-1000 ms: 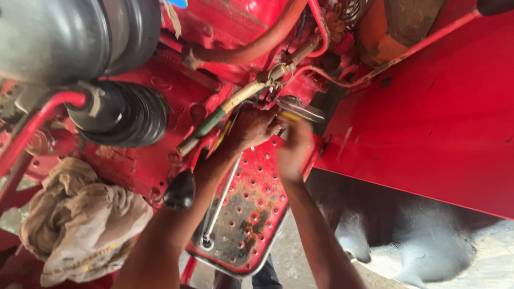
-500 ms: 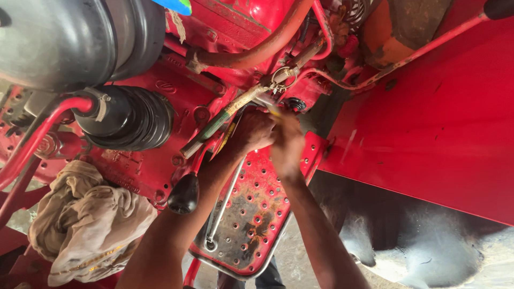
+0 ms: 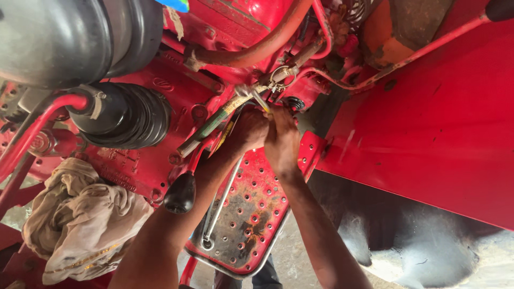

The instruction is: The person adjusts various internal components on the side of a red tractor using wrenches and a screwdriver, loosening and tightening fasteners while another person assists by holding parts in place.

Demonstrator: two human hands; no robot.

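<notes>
Both hands are closed together at the middle of the view: my left hand (image 3: 247, 130) is curled shut around the lower end of a worn lever (image 3: 214, 126), a green and yellowed rod, and my right hand (image 3: 282, 140) is clenched just beside it, knuckles touching the left, pinching a thin metal tool (image 3: 259, 99) whose tip sticks up out of the fists; I cannot tell what kind of tool it is. That lever's long axis runs on a diagonal, from lower left near the black rubber bellows (image 3: 126, 115) up and right toward a small wire ring pin (image 3: 278, 75) on the red machine body (image 3: 225, 21). The thin tool points up and slightly left, toward the same joint. Below my wrists lies a red perforated footplate (image 3: 251, 214), rusty in patches, with a slim steel rod (image 3: 219, 206) lying along it, its looped end at the bottom. A black knob (image 3: 180, 192) stands just left of my left forearm. A crumpled dirty rag (image 3: 80, 219) sits at lower left, well apart from the hands. A broad red fender panel (image 3: 428, 134) fills the right side.
</notes>
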